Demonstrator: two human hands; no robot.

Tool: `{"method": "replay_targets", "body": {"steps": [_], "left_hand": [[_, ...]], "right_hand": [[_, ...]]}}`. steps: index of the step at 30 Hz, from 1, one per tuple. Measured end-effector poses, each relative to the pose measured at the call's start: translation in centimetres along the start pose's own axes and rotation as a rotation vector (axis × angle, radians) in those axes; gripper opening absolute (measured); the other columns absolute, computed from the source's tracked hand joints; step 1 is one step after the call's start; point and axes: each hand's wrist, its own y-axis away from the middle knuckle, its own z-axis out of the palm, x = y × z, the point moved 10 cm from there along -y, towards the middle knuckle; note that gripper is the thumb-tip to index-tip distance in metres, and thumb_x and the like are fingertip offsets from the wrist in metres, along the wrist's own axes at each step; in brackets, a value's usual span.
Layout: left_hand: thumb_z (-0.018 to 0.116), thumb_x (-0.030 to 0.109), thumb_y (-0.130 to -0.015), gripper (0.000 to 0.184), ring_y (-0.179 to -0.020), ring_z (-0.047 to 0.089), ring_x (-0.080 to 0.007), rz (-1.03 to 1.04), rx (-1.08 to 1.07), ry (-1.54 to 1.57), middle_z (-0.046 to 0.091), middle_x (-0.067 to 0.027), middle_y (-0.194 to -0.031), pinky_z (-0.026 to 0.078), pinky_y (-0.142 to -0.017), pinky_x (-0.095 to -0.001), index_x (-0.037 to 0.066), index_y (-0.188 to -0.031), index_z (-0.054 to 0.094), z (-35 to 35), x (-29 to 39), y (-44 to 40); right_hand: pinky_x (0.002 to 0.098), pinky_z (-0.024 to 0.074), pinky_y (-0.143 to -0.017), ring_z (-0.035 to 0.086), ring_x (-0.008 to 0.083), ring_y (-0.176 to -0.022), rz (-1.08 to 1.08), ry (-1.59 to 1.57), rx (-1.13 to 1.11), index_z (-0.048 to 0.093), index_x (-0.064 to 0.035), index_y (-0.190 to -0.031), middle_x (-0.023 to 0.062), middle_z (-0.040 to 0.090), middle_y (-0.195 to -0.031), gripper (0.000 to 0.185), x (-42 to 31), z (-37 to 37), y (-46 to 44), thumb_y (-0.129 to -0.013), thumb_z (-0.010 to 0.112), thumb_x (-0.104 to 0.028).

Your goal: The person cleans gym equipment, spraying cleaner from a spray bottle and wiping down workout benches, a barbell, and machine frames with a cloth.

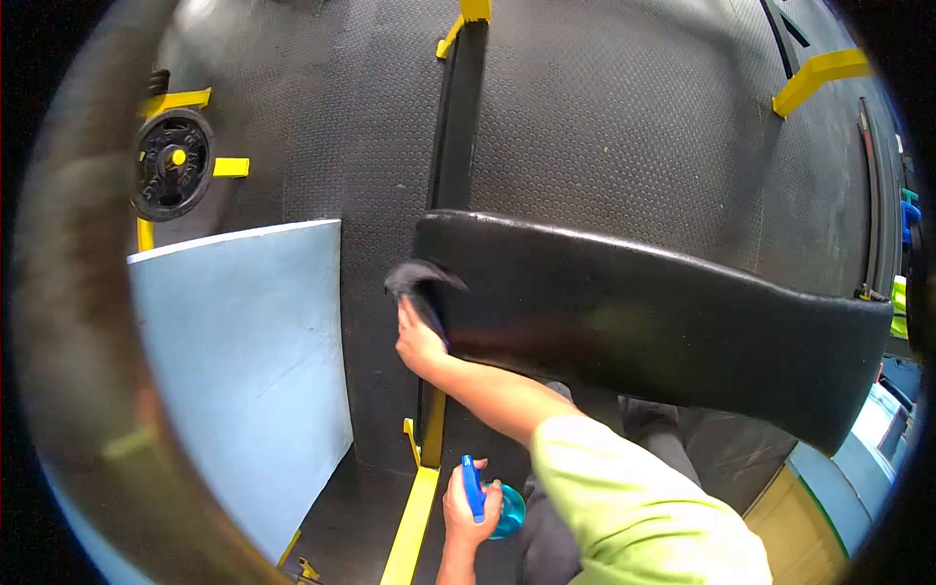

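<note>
My right hand presses a dark cloth against the left end of a long black padded bench; the cloth is blurred by motion. The right arm, in a light green sleeve, reaches across from the lower right. Lower down, my left hand is wrapped round a spray bottle with a blue trigger head and a teal body. The bottle is held below the bench, beside a yellow frame bar.
A light blue curved panel stands at the left. Behind it is a black weight plate on a yellow post. A black beam runs away from the bench over the textured dark floor. Another yellow support is upper right.
</note>
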Motion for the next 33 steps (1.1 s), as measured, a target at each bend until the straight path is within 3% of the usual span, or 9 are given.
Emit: {"method": "replay_targets", "body": {"steps": [4, 8, 12, 14, 15, 20, 25, 27, 33], "left_hand": [[0.070, 0.012, -0.075, 0.036, -0.064, 0.063, -0.0226, 0.052, -0.004, -0.187, 0.065, -0.0137, -0.086, 0.053, -0.065, -0.0343, 0.002, -0.108, 0.060, 0.1, 1.3, 0.5], [0.070, 0.012, -0.075, 0.036, -0.065, 0.064, -0.0232, 0.053, -0.012, -0.202, 0.065, -0.0133, -0.087, 0.053, -0.065, -0.0347, 0.003, -0.109, 0.060, 0.0, 1.3, 1.6], [0.068, 0.012, -0.076, 0.037, -0.066, 0.064, -0.0241, 0.069, -0.013, -0.115, 0.066, -0.0130, -0.090, 0.053, -0.066, -0.0352, 0.003, -0.111, 0.059, -0.1, 1.3, 2.3], [0.068, 0.012, -0.076, 0.036, -0.065, 0.063, -0.0237, 0.087, -0.031, -0.109, 0.066, -0.0124, -0.091, 0.053, -0.066, -0.0353, 0.003, -0.110, 0.059, 0.0, 1.7, 2.3], [0.069, 0.012, -0.076, 0.036, -0.066, 0.064, -0.0235, 0.086, -0.040, -0.085, 0.066, -0.0122, -0.092, 0.053, -0.066, -0.0351, 0.003, -0.110, 0.059, 0.0, 1.5, 2.3], [0.068, 0.012, -0.077, 0.034, -0.070, 0.065, -0.0224, 0.055, -0.052, 0.049, 0.067, -0.0123, -0.096, 0.053, -0.069, -0.0335, 0.002, -0.109, 0.059, 1.1, -0.6, 1.3], [0.068, 0.013, -0.078, 0.035, -0.071, 0.064, -0.0228, 0.151, -0.062, -0.041, 0.066, -0.0118, -0.097, 0.052, -0.068, -0.0332, 0.002, -0.110, 0.058, 2.6, 3.1, 0.8], [0.067, 0.013, -0.078, 0.035, -0.071, 0.064, -0.0211, 0.090, -0.093, 0.011, 0.066, -0.0118, -0.098, 0.052, -0.069, -0.0323, 0.002, -0.110, 0.058, 2.9, 3.4, 0.7], [0.066, 0.011, -0.077, 0.036, -0.074, 0.065, -0.0218, 0.175, -0.072, -0.018, 0.066, -0.0122, -0.098, 0.052, -0.070, -0.0327, 0.002, -0.111, 0.058, 2.7, 4.1, 1.0]], "right_hand": [[0.0624, 0.0162, -0.114, 0.039, 0.0346, -0.136, -0.206, 0.757, -0.349, 0.055, -0.0115, -0.137, 0.0090, 0.048, -0.145, 0.052, -3.5, 6.3, -3.8, -0.095, 0.047, -0.042], [0.0569, 0.0169, -0.116, 0.037, 0.0331, -0.138, -0.295, 0.856, -0.131, 0.042, -0.0132, -0.146, 0.0072, 0.040, -0.151, 0.062, -6.3, 8.3, -1.9, -0.095, 0.042, -0.049], [0.0429, 0.0136, -0.120, 0.022, 0.0235, -0.145, -0.266, 1.378, -0.478, 0.030, -0.0133, -0.151, 0.0014, 0.026, -0.158, 0.069, -6.3, 17.3, 4.8, -0.097, 0.030, -0.056], [0.0492, 0.0432, -0.099, 0.057, 0.0275, -0.116, -0.361, 0.245, -0.495, 0.071, -0.0127, -0.114, 0.0083, 0.062, -0.127, 0.037, -10.8, 28.4, 12.7, -0.087, 0.054, -0.031], [0.0478, 0.0375, -0.104, 0.053, 0.0279, -0.121, -0.330, 0.070, -0.447, 0.069, -0.0089, -0.116, 0.0092, 0.059, -0.131, 0.039, -8.3, 25.5, 18.0, -0.088, 0.052, -0.029], [0.0432, 0.0145, -0.121, 0.026, 0.0299, -0.145, -0.257, 0.032, 0.015, 0.056, -0.0008, -0.133, 0.0151, 0.038, -0.152, 0.049, -1.4, 10.3, 28.0, -0.092, 0.046, -0.026], [0.0433, 0.0173, -0.120, 0.030, 0.0273, -0.143, -0.065, -0.156, 0.073, 0.049, 0.0004, -0.137, 0.0102, 0.035, -0.153, 0.054, 2.2, 5.3, 19.5, -0.089, 0.047, -0.024], [0.0427, 0.0189, -0.120, 0.029, 0.0253, -0.143, 0.091, -0.135, 0.423, 0.052, -0.0033, -0.136, 0.0067, 0.031, -0.156, 0.053, 4.3, 2.1, 23.0, -0.087, 0.048, -0.025], [0.0378, 0.0212, -0.119, 0.028, 0.0190, -0.143, 0.224, -0.127, 0.166, 0.063, -0.0152, -0.125, -0.0068, 0.029, -0.157, 0.038, 9.2, 6.9, 45.3, -0.091, 0.051, -0.025]]}}
